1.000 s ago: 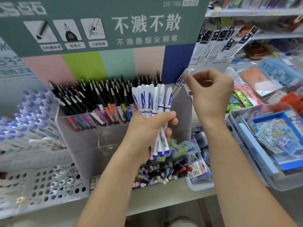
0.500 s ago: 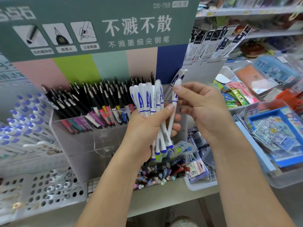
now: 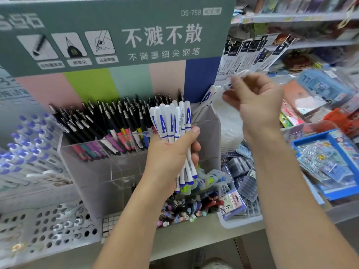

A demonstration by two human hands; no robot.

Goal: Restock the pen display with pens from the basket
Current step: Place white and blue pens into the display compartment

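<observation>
My left hand grips a bunch of several white pens with blue lettering, caps up, in front of the clear acrylic pen display. My right hand pinches one white pen, blurred, above the display's right compartment. Two white pens lean in that right compartment against the blue back panel. The left part of the display is packed with black-capped pens. No basket is in view.
Blue-capped pens fill a rack at left. A perforated white holder sits low left. Loose coloured pens lie below the display. Clear bins of packaged goods stand at right, shelves behind.
My right hand drew one white pen out of the bunch and lifted it up and right, over the right compartment. My left hand kept its hold on the bunch.
</observation>
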